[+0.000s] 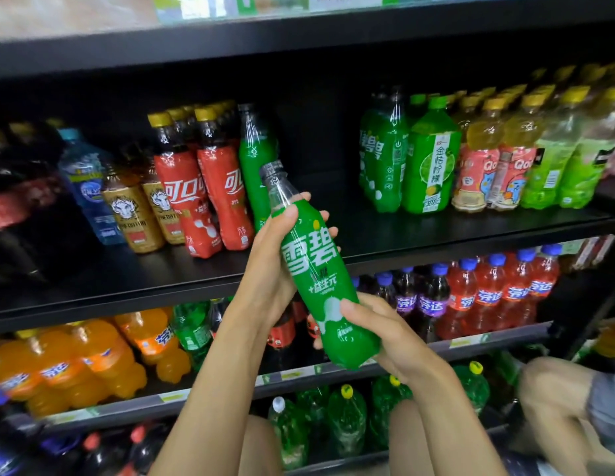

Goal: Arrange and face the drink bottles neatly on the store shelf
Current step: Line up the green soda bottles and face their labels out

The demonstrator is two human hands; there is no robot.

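1. Centre of middle shelf [385, 228]: bare board, open to the far back.
2. Left bound: upright green Sprite bottle [256, 156], red Coca-Cola bottles [210, 187] just beside it.
3. Right bound: Sprite bottles [381, 159].
4. Near side: held Sprite bottle [316, 269], tilted across the gap.

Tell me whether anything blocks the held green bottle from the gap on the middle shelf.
Nothing visible does. The held bottle, gripped by the left hand and right hand, tilts before the bare shelf stretch between the standing green bottle and the green bottles at right.
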